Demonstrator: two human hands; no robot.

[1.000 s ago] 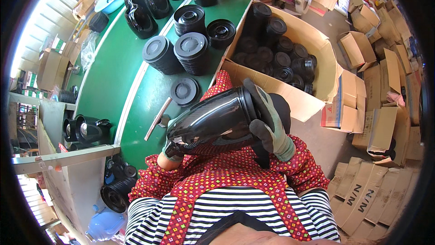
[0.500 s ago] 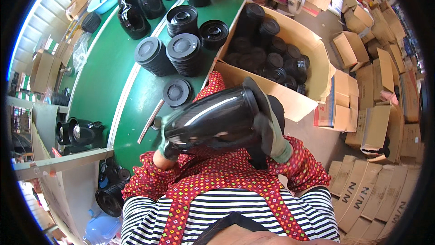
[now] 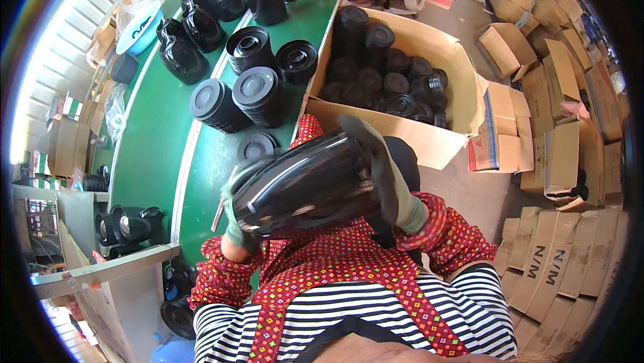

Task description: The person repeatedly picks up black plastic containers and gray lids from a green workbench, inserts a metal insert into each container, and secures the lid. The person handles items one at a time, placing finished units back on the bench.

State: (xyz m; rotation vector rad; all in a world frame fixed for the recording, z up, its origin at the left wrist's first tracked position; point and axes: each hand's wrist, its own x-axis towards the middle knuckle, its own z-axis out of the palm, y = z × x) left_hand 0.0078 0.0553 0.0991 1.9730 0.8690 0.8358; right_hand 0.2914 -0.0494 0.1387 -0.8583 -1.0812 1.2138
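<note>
A glossy black jug body (image 3: 302, 185) lies across my lap, its wider end to the right. My left hand (image 3: 236, 219), in a pale green glove, is closed round the narrower left end. My right hand (image 3: 391, 178), in a grey-green glove, grips the wide end with the palm over it; that end's opening is hidden. Beside my left hand a thin metal bar (image 3: 218, 215) shows in part. Just beyond the jug body, a round black lid (image 3: 256, 148) rests on the green table (image 3: 151, 155).
Farther along stand stacks of black lids (image 3: 255, 88) and several black jugs (image 3: 182, 54). An open carton (image 3: 463, 88) of black cylindrical parts adjoins the table on the right. Flattened cardboard (image 3: 550, 262) lies at the lower right. A metal frame rail (image 3: 107, 272) is at the left.
The whole view has shifted slightly, with the table contents lower and farther left. Both hands still hold the jug body, which has moved a little to the left in the picture.
</note>
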